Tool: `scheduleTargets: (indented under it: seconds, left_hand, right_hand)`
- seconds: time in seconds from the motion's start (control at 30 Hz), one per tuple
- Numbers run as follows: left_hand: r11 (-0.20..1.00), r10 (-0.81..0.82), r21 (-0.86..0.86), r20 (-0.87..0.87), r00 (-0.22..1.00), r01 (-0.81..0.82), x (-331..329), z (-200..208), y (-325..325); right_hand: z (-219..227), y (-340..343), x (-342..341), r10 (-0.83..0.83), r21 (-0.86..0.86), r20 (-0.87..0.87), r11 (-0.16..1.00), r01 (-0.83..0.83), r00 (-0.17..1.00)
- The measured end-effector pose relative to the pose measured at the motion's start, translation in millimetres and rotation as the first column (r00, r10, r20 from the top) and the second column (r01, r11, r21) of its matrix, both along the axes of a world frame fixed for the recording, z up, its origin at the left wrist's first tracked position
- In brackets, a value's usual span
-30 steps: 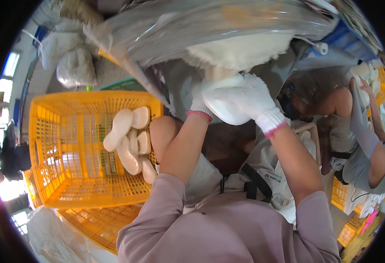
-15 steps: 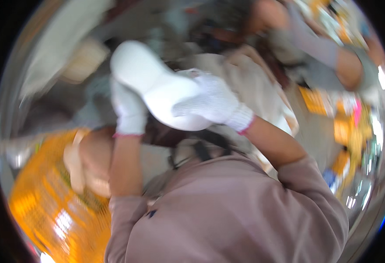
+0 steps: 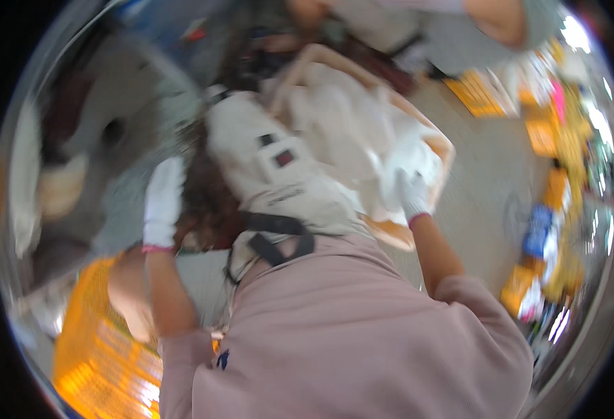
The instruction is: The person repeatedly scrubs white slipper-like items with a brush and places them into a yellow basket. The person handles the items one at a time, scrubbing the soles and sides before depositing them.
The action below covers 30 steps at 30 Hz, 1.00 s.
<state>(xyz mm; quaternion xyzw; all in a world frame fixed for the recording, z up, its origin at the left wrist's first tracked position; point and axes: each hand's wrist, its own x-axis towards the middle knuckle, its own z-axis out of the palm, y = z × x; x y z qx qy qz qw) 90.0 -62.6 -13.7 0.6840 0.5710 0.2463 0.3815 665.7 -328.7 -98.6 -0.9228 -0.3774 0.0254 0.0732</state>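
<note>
White piece (image 3: 422, 153): inside the tan-rimmed container (image 3: 448, 155); smooth-looking, outline blurred.
Yellow basket (image 3: 90, 335): perforated, lower left.
Left hand (image 3: 162, 199): knit-gloved, fingers extended, apparently holding nothing.
Right hand (image 3: 413, 194): knit-gloved, at the white piece; cannot tell finger spread or grip.
Good handling: probably a light, flat-fingered touch, low, clear of the container's rim, sparing smooth faces.

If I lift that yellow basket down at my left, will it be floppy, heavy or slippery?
The yellow basket is probably stiff, since its latticed walls look like moulded plastic. All those openings suggest it's fairly light for its size. Bright glints hint at a smooth, possibly slick surface.
</note>
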Motion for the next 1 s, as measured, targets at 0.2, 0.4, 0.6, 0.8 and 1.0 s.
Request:
scheduleTargets:
  seconds: [0.2,0.4,0.6,0.8,1.0]
  left_hand:
    - [0.867,0.402,0.297,0.055,0.914,-0.400,-71,89,-151]
    - [0.157,0.936,0.239,-0.347,0.067,-0.958,-316,31,-271]
    - [0.550,0.469,0.164,-0.872,0.141,-0.819,-410,-106,-261]
    - [0.470,0.695,-0.292,-0.460,0.553,-0.833,-418,-41,-248]
    - [0.763,0.628,-0.503,0.725,0.282,-0.406,-256,86,-236]
  right_hand:
    - [4,57,92,0.577,-0.562,-0.057,0.656,-0.504,0.814]
    - [99,158,218,0.712,-0.678,0.209,0.599,-0.426,0.670]
    - [201,252,138,0.811,-0.279,0.107,0.579,-0.766,0.575]
    - [265,281,-212,0.934,-0.020,-0.011,0.358,-0.933,0.358]
    - [245,206,-466,0.784,0.643,-0.550,0.178,-0.745,-0.288]
